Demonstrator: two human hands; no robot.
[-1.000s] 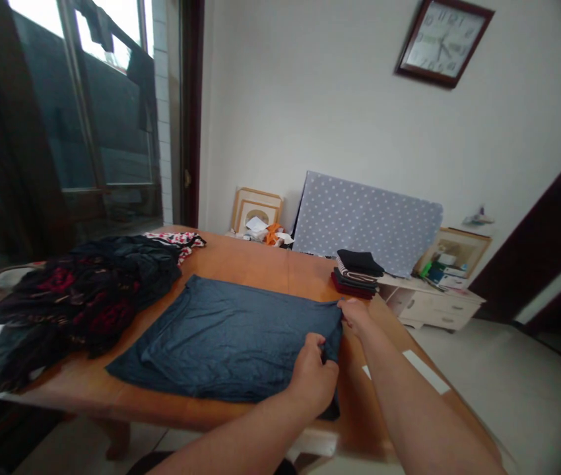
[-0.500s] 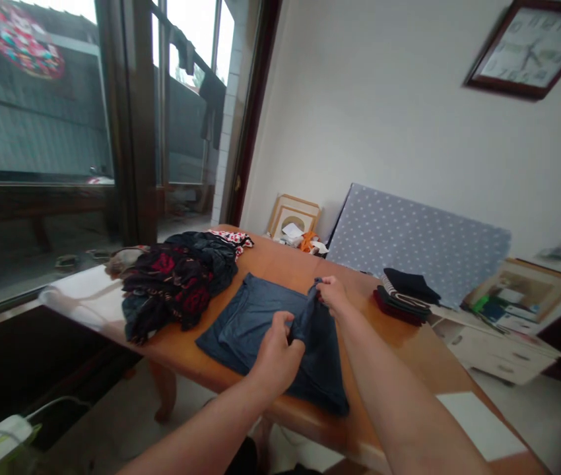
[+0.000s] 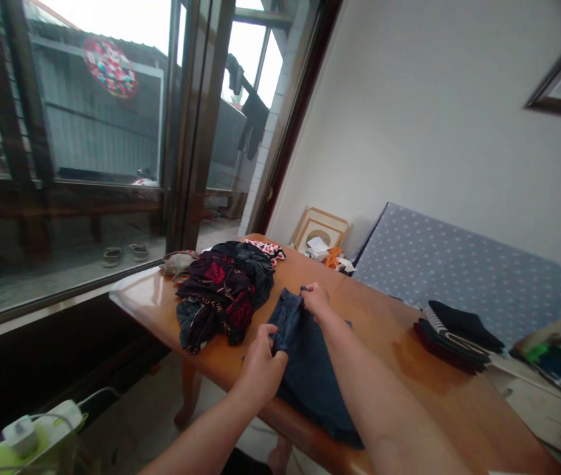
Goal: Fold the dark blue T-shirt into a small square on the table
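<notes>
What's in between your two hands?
The head view shows a bunched fold of the dark blue garment between the left hand and the right hand, with both hands gripping it.

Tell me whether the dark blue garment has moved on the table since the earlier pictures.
Yes: against the table, the dark blue garment has drawn rightward away from the clothes pile, narrowed and gathered, its end over the near edge.

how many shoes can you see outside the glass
2: one shoe and a second shoe just to its right, side by side beyond the glass. Others may be hidden from this view.
</notes>
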